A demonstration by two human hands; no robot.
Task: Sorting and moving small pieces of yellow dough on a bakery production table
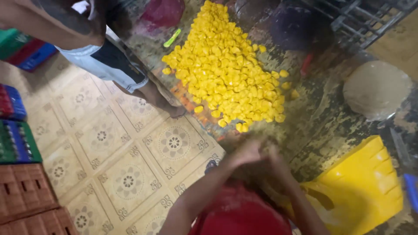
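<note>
Hands, left [247, 153] and right [275, 156], were pressed together at lower centre, blurred; heaped small yellow dough-like lumps [226, 65] lay just above them toward upper centre.

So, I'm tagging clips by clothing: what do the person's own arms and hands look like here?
Both forearms are bare, with no sleeves, gloves, watch or bands visible. The left hand and right hand are motion-blurred, so finer detail cannot be told. A red garment shows below them.
</note>
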